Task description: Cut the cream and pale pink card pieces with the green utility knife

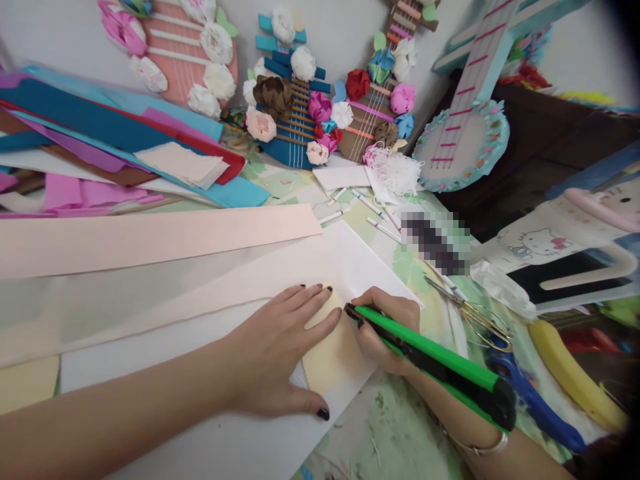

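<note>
My left hand (280, 347) lies flat with fingers spread, pressing on a pale yellow paper piece (336, 360) and the white board (200, 440) beneath it. In my right hand (387, 320) is a green utility knife (430, 347), its black front end pointing left toward my left fingertips. Its tip is close to the yellow paper; whether the blade touches it, I cannot tell. A translucent cream sheet (150, 293) stretches leftward above my left hand. Behind that sheet lies a long pale pink strip (150, 240).
Gold-handled scissors (483, 323), a blue-handled tool (535, 400) and a yellow curved object (575, 373) lie at right. Folded coloured paper (120, 147) is heaped back left. Decorated paper instruments (295, 127) lean on the wall. Markers (383, 230) are scattered near the centre.
</note>
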Motion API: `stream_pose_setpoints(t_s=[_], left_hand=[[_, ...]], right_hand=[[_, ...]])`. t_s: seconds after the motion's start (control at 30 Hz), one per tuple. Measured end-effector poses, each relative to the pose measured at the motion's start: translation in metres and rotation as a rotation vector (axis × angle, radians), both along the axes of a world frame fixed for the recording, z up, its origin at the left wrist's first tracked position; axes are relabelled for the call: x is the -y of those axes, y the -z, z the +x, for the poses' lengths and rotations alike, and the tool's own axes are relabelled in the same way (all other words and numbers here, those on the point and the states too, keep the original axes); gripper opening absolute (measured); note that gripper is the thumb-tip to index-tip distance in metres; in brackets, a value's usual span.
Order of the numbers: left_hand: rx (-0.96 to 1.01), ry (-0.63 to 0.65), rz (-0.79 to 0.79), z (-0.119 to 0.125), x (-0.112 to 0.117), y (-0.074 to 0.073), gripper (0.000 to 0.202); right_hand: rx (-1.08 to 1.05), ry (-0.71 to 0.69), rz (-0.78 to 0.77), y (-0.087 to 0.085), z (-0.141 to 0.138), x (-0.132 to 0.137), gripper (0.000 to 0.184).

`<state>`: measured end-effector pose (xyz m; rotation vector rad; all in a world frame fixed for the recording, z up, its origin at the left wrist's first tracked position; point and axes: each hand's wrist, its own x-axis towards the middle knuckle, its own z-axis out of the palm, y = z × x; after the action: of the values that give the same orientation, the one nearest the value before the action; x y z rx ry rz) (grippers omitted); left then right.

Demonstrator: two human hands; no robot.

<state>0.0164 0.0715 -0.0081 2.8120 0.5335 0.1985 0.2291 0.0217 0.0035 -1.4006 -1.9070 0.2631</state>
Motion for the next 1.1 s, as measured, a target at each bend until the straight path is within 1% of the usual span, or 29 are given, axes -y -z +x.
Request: stream_pose_setpoints(t_s=[0.13, 0.37, 0.53, 0.67, 0.8, 1.1], left_hand=[[-0.009, -0.012, 0.008, 0.0005, 0.0001, -0.0012, 0.104], [0.011, 0.006, 0.006, 0.0, 0.0001, -0.0011, 0.101], [0.032, 0.005, 0.004, -0.0006, 0.0, -0.0007, 0.101], [0.006, 0.006, 0.001, -0.0006, -0.0003, -0.0015, 0.1], [0.024, 0.001, -0.01, -0.0007, 0.0, -0.001, 0.099], [-0.001, 0.01, -0.002, -0.0003, -0.0007, -0.0021, 0.099]], right_hand=[[0.007, -0.006, -0.003, -0.0024, -0.0006, -0.0003, 0.014], [0.017, -0.004, 0.04, -0.0007, 0.0, 0.0009, 0.015], [0.006, -0.018, 0.011, -0.0011, 0.0001, 0.0011, 0.014], [0.009, -0.011, 0.026, 0.0006, 0.0011, 0.002, 0.016], [0.012, -0.01, 0.025, 0.0023, 0.0024, 0.0028, 0.018], [0.018, -0.017, 0.036, 0.0006, 0.0013, 0.0034, 0.015]])
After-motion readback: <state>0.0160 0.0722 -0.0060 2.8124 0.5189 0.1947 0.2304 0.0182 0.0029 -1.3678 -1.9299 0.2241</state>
